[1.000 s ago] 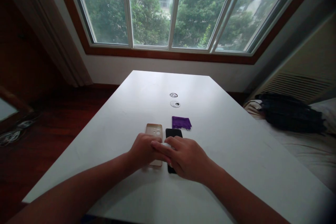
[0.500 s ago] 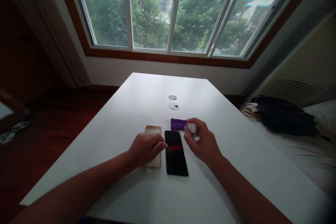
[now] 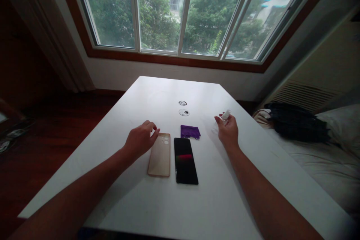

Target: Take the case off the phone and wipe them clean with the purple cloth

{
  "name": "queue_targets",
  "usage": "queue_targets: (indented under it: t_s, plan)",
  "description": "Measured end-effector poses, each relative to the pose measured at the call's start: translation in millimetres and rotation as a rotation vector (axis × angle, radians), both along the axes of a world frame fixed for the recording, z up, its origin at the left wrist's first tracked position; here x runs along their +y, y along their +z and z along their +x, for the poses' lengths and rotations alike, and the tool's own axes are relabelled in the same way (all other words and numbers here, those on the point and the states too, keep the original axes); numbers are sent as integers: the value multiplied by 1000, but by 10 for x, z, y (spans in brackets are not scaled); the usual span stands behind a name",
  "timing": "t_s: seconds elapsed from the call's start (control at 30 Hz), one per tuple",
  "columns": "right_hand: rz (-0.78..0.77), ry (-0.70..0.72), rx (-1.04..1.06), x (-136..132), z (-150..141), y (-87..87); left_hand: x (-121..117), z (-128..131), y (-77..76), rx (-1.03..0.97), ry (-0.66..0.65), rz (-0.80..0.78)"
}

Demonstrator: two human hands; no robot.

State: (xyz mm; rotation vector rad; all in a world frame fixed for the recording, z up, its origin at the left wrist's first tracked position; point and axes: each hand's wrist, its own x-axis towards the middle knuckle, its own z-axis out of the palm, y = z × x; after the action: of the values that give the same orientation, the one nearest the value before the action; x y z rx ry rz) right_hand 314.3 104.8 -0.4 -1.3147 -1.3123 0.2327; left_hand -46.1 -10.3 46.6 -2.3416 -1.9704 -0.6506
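glossy black rectangular phone (image 3: 186, 165) low-center on my feed, right hand (image 3: 229, 132) round a translucent bottle (image 3: 225, 115), left hand (image 3: 140, 137) half-curled, grip unclear

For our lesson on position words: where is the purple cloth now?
In the head view, just right of centre, the purple cloth lies on the white table, just beyond the black phone and left of the right hand.

Left hand (image 3: 140, 138) and right hand (image 3: 228, 133) are bare, wrists (image 3: 234, 150) too. Forearms (image 3: 90, 183) are bare as far as visible, tapering wristward.
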Motion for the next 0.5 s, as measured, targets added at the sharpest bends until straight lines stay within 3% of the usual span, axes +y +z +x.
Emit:
queue_targets:
  t_s: [0.13, 0.23, 0.37, 0.43, 0.5]
  plan:
    - [-1, -7, 7, 40, 13, -51, 87, -139, -63, 62, 72, -158]
    - [46, -31, 15, -15, -7, 11, 94, -138, -104, 71, 106, -269]
    - [349, -166, -104, -282, -118, 217, 60, -83, -102, 90, 109, -388]
    - [414, -113, -205, -443, -242, 286, 39, -69, -100, 116, 79, -435]
    - [262, 30, -318, -555, -400, 281, 23, -68, -108, 122, 47, -459]
